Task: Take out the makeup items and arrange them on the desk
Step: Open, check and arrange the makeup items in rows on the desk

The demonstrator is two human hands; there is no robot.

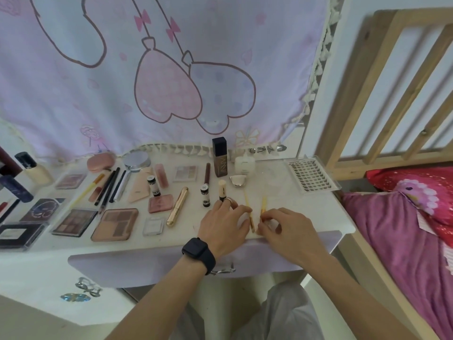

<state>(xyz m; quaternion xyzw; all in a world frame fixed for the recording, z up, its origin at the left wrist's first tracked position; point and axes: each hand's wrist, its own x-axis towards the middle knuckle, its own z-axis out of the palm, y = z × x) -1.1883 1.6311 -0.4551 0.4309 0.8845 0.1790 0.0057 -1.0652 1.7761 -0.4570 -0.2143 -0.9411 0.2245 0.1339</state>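
Observation:
Two thin yellow tweezer-like tools lie near the front right of the white desk (274, 182). My left hand (224, 224), with a ring and a dark watch, pinches the left yellow tool (247, 201). My right hand (289, 229) pinches the lower end of the right yellow tool (263, 202). To the left, many makeup items are laid out in rows: a gold tube (177, 203), eyeshadow palettes (115, 224), pencils (107, 187) and a tall dark foundation bottle (220, 157).
A clear false-lash tray (312, 176) sits at the desk's right end. A white case (244, 165) and a silver clip (238, 180) lie behind my hands. A wooden bed frame (382, 94) and pink bedding (404, 229) stand right. A lilac drawer front (157, 266) runs below the desk edge.

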